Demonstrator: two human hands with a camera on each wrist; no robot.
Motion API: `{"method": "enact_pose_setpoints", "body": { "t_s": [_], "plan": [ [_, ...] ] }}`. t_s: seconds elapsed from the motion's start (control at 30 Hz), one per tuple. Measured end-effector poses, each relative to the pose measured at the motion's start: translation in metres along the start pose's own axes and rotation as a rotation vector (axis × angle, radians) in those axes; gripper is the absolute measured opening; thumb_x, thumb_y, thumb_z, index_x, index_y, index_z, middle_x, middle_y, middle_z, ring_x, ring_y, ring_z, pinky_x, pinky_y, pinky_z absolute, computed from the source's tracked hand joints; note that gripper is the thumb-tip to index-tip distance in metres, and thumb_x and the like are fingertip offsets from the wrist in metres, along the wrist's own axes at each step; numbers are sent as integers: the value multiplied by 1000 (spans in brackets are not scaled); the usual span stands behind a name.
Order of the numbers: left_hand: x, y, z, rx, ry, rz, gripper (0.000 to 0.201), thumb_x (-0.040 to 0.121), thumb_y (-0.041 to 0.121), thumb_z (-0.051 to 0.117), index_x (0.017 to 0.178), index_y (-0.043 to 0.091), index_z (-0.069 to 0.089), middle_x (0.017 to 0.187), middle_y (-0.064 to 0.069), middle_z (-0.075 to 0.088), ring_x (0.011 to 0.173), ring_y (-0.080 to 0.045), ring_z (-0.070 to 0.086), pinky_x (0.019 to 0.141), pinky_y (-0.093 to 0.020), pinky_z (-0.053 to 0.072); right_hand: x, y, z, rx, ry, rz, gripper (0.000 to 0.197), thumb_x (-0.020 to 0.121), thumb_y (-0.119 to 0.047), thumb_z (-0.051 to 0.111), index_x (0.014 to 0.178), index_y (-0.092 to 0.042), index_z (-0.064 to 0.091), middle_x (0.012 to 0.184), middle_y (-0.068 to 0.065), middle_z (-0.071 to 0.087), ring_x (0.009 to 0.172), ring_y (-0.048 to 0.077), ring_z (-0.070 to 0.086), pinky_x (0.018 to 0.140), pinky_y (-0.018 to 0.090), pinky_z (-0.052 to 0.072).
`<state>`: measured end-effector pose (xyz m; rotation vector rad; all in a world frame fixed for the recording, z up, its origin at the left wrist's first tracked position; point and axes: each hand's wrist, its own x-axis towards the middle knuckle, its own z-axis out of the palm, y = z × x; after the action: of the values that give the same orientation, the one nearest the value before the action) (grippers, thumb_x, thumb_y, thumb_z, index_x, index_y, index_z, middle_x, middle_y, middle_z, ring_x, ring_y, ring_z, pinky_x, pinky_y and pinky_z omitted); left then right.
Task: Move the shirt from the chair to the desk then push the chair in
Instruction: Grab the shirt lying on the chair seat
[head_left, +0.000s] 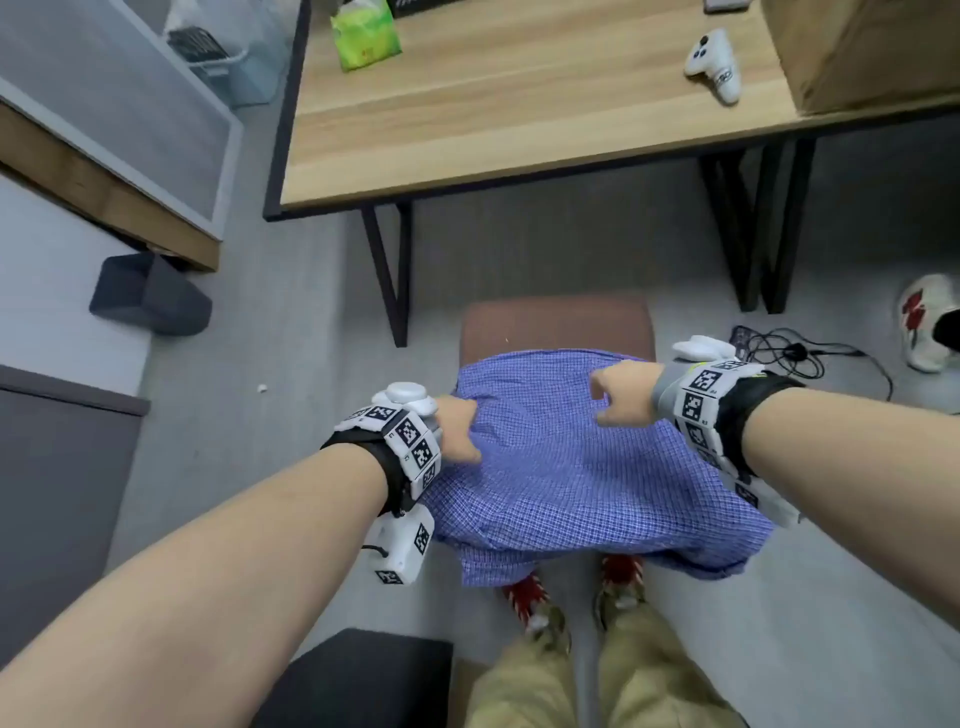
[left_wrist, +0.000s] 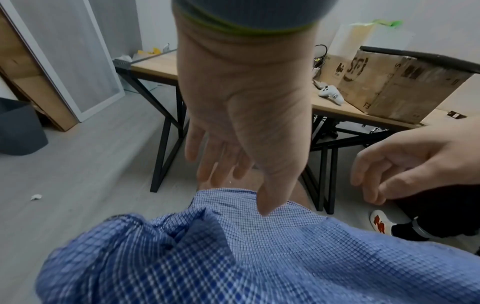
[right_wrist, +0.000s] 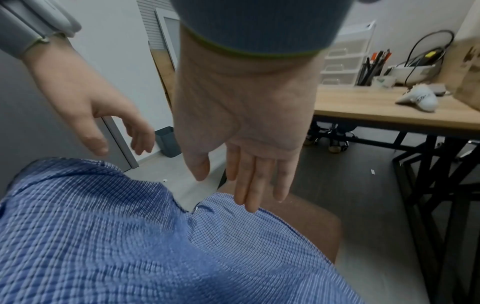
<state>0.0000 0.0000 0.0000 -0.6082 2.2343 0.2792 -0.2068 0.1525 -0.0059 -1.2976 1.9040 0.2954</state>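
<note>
Under both hands (head_left: 540, 415), spread fingers, shirt (head_left: 571, 478) on chair (head_left: 556, 325).

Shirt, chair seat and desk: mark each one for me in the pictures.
shirt (head_left: 571, 467), head view, middle of the blue checked cloth.
chair seat (head_left: 556, 325), head view, bare brown part beyond the shirt.
desk (head_left: 519, 114), head view, bare wooden top.

You see the blue checked shirt (head_left: 571, 467) draped, rumpled, over the brown chair (head_left: 556, 325), which stands pulled out, apart from the wooden tabletop (head_left: 519, 119) beyond it.
</note>
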Motion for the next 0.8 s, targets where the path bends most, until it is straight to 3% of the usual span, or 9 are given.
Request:
{"method": "enact_pose_setpoints", "body": {
  "t_s": [0.1,0.2,0.3,0.4,0.53,0.63,0.7,0.8],
  "plan": [
    [4,3,16,-41,-176,37,54,74,45,75,112,8,64,103,-6,70,87,-24,64,72,-31,50,5,-3,17,0,-77,-32,47,90,-42,64,127,-14,58,115,3,65,103,25,61,87,32,49],
    [9,1,26,-97,-343,82,51,74,39,82,107,3,71,89,-2,64,75,-18,56,64,-26,46,6,-13,26,41,-200,-71,41,82,-44,76,109,-16,66,102,-1,66,93,22,62,89,37,55],
    [13,-2,29,-120,-441,106,48,70,35,87,104,4,71,85,1,61,73,-15,54,58,-21,45,7,-22,33,86,-347,-89,42,74,-44,84,99,-13,72,95,0,72,94,23,68,91,41,58],
    [14,-1,29,-117,-449,138,31,70,27,89,90,12,70,76,5,61,66,-12,54,58,-21,45,8,-33,41,85,-439,-119,36,70,-41,88,92,-16,73,81,-7,68,88,20,67,90,39,59],
    [17,1,28,-98,-476,162,15,77,16,84,75,17,69,63,11,59,54,-4,51,51,-16,41,8,-42,46,65,-447,-127,30,69,-34,90,91,-17,76,76,-14,66,88,18,67,92,39,58],
    [17,4,22,-40,-453,176,14,80,16,80,77,18,67,66,9,58,54,-4,49,52,-17,42,5,-47,45,50,-440,-119,30,72,-29,89,96,-14,78,75,-12,67,86,17,66,92,38,58],
    [15,4,17,-22,-406,179,11,82,15,77,82,15,67,74,3,61,58,-9,51,57,-20,44,2,-48,44,53,-443,-115,24,73,-29,88,90,-18,76,77,-10,68,89,19,68,91,39,58],
    [10,4,6,127,-209,108,5,84,18,66,85,13,68,87,-1,69,74,-21,63,68,-28,52,0,-50,39,74,-424,-111,27,70,-37,89,79,-21,69,87,-8,70,97,22,69,94,39,57]
  ]
}}
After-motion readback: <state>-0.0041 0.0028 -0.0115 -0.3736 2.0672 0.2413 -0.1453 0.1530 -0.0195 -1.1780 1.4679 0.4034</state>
